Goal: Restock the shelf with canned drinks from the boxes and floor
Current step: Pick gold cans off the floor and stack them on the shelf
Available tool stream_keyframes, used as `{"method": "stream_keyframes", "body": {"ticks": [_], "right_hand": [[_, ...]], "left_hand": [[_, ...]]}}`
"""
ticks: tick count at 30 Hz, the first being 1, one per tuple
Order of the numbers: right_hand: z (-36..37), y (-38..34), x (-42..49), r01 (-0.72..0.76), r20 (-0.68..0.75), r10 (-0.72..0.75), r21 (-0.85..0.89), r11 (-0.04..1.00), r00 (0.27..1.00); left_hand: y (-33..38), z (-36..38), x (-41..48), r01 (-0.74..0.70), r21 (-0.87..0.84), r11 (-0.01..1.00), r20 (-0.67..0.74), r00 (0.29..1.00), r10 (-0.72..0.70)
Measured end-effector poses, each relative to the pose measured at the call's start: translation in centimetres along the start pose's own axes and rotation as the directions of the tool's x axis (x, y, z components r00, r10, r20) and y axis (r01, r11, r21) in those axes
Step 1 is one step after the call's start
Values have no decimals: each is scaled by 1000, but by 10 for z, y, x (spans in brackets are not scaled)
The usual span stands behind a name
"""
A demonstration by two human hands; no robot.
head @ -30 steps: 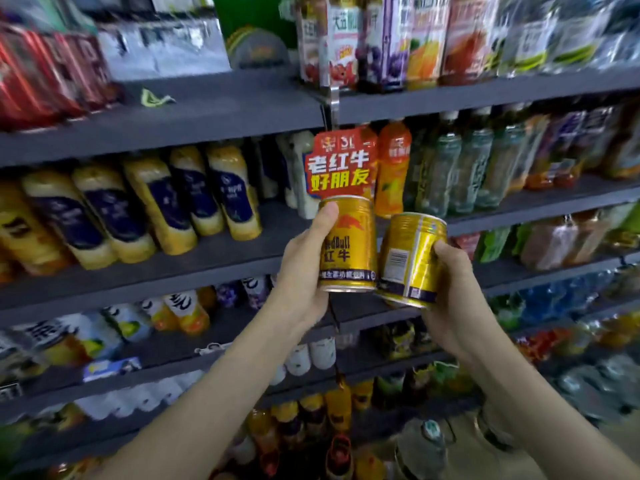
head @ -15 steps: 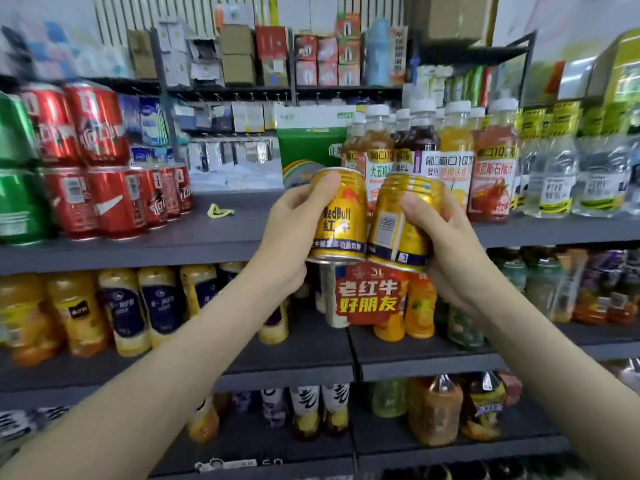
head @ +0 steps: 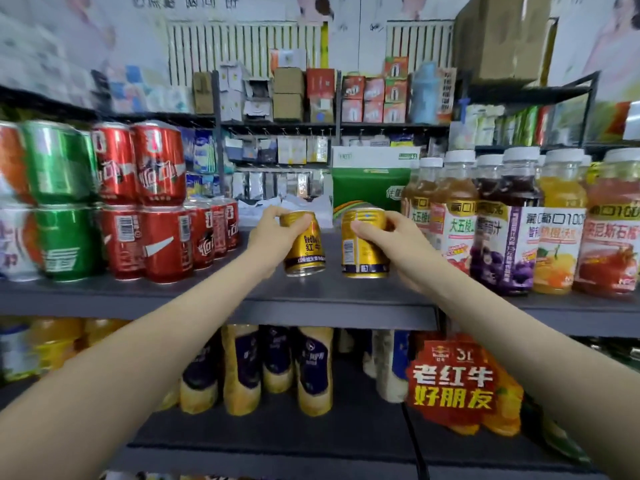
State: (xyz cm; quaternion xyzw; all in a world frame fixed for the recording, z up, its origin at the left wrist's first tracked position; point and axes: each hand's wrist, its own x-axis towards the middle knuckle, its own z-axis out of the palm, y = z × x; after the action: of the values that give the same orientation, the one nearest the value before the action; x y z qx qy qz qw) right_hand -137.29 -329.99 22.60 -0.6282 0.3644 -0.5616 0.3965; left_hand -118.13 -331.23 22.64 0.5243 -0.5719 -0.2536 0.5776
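I hold two gold energy-drink cans over the dark top shelf point(head: 332, 292). My left hand point(head: 273, 233) grips the left gold can point(head: 306, 251) near its top; that can tilts slightly with its base close to the shelf board. My right hand point(head: 391, 237) grips the right gold can point(head: 362, 249) from the side, and this one stands upright just above or on the board. The two cans sit a little apart in the gap between the red cans and the juice bottles.
Stacked red cans point(head: 156, 216) and green cans point(head: 62, 202) fill the shelf's left. Juice bottles point(head: 519, 223) stand in a row on the right. A green box point(head: 367, 188) sits behind the gap. Below hang a red promo tag point(head: 453, 386) and yellow bottles point(head: 277, 368).
Both hands have risen from the lower shelves to the top shelf with the cans, then moved forward and down into the gap. The cans have spread apart.
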Motion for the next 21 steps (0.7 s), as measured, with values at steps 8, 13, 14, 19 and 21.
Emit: {"method": "stream_keyframes", "body": {"ticks": [8, 13, 14, 19, 21], "right_hand": [[37, 34, 95, 36, -8, -40, -253, 967, 999], [42, 47, 132, -22, -9, 20, -515, 857, 1000], [43, 48, 138, -17, 25, 38, -556, 831, 999], [51, 24, 159, 124, 263, 207, -849, 514, 942], [58, 11, 169, 177, 254, 250, -939, 294, 934]], "left_hand": [[-25, -8, 71, -59, 275, 960, 117, 993, 28], [-31, -10, 104, -136, 451, 882, 218, 975, 38], [-32, -12, 110, -163, 508, 845, 223, 973, 54], [-37, -20, 135, -247, 759, 603, 182, 969, 168], [-38, -23, 141, -250, 767, 591, 190, 968, 163]]}}
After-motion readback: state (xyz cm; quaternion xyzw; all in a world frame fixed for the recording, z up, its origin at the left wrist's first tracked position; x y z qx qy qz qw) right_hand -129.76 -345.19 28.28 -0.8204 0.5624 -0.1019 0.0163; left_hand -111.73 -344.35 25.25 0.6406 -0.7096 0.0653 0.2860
